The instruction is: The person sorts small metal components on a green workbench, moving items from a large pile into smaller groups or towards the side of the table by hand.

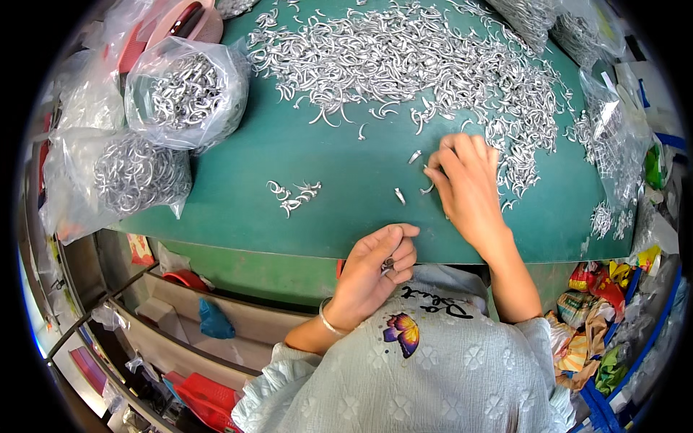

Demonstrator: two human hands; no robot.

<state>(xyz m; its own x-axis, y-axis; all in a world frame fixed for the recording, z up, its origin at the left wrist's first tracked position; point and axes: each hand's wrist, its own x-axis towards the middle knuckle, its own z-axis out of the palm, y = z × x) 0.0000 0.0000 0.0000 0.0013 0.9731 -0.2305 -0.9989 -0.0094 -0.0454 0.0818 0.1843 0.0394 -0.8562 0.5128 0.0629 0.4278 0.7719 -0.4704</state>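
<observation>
Curved silver pieces [404, 61] heaped on a green table [238, 173];
left hand [369, 270] curls around a small piece [388, 265]; right hand [465, 184] bends fingertips downward; whether they grip, I cannot tell.

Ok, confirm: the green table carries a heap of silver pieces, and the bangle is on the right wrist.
No: the head view shows the bangle on the left wrist. The green table does carry a heap of silver pieces.

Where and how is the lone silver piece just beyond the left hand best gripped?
Probably pinch the silver piece across its middle, from above: it is slender, lies by itself on the green table, and its length runs roughly toward the left hand, leaving both long sides reachable.
</observation>
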